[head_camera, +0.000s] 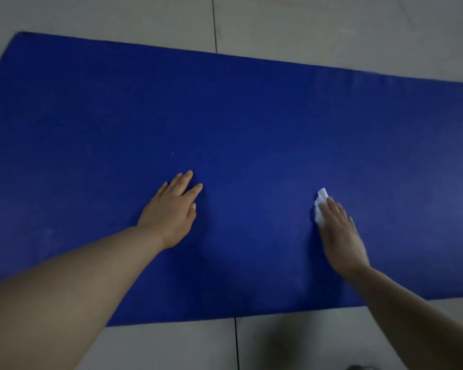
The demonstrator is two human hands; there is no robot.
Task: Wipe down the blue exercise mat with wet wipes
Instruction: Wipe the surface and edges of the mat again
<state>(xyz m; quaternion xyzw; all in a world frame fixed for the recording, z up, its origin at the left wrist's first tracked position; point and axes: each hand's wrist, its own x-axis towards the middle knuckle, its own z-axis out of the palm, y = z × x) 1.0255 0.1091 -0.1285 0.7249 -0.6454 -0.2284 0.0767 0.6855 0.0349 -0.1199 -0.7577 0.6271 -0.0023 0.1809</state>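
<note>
One mat: the blue exercise mat [225, 124] lies flat across the floor [332, 22].
Wipe: a white wet wipe [320, 206] sits on the mat's near right part.
Right hand [341, 235]: straight fingers press the wipe down.
Left hand [171, 209]: flat on the mat, fingers straight, well apart from the wipe.
Floor: pale tiles with dark seams.

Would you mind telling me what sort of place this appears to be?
Probably an indoor room, perhaps a home or gym: a blue exercise mat lies on a pale tiled floor with dark grout lines.
</note>
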